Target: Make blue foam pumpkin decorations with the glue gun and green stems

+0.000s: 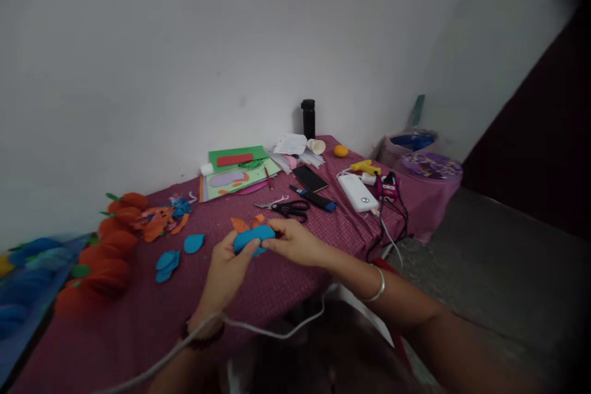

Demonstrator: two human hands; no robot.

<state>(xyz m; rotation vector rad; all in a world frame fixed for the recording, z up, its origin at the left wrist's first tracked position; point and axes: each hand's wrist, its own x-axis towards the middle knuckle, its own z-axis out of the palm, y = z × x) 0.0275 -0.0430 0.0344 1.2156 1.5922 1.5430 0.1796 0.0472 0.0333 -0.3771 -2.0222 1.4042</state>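
Observation:
A folded blue craft-paper piece (252,236) is pinched between both hands above the front of the table. My left hand (227,269) grips its left end with the thumb on top. At the other end, my right hand (295,242) has thumb and fingers closed on the same piece. Orange paper scraps (239,224) lie just behind it. Black-handled scissors (290,209) rest beyond my right hand. To the left are a blue paper cutout (194,243) and a small pile of blue cutouts (167,266).
Orange paper pumpkins (108,274) line the left side, near orange scraps (159,221). Coloured sheets (237,175), a phone (310,178), a white power bank (357,192) and a black bottle (308,119) stand or lie farther back. A white cable (277,336) crosses before me.

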